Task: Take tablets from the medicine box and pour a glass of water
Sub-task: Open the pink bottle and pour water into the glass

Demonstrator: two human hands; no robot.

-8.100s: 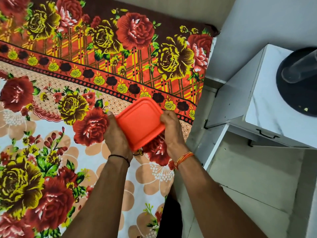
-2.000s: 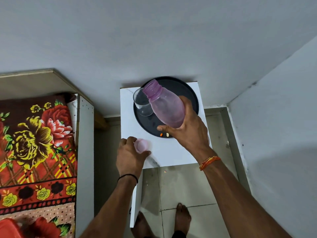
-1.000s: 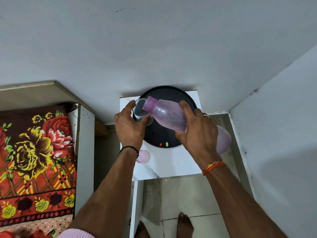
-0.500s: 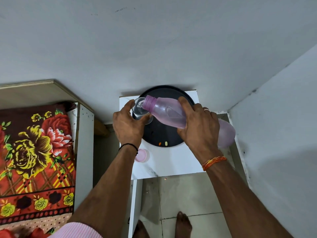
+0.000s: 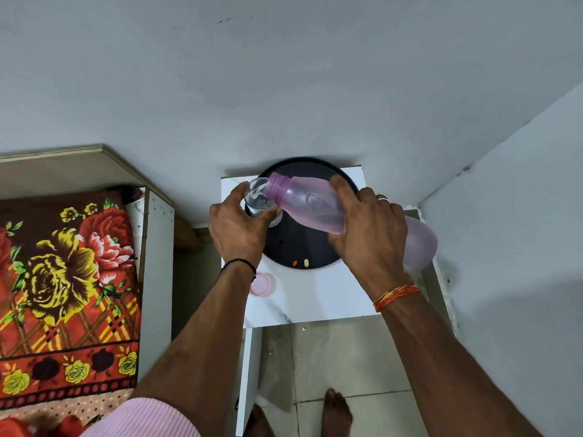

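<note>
A clear glass (image 5: 259,200) stands on a round black tray (image 5: 303,247) on a small white table (image 5: 315,294). My left hand (image 5: 236,228) is wrapped around the glass. My right hand (image 5: 366,228) grips a translucent pink bottle (image 5: 306,203), tipped nearly flat with its open mouth over the glass rim. Water shows inside the glass. Two tablets (image 5: 300,263), one orange and one pale yellow, lie on the tray's near edge. The pink bottle cap (image 5: 261,283) rests on the table by my left wrist. The orange medicine box (image 5: 12,428) peeks in at the bottom left corner.
A bed with a floral blanket (image 5: 63,279) fills the left side, with a white bed frame board (image 5: 156,279) beside the table. Grey walls close in behind and to the right. My bare feet (image 5: 337,411) stand on the tiled floor below the table.
The bottle has tipped flatter and its mouth sits lower over the glass. My left hand moved from the cap to hold the glass; the cap now lies on the table.
</note>
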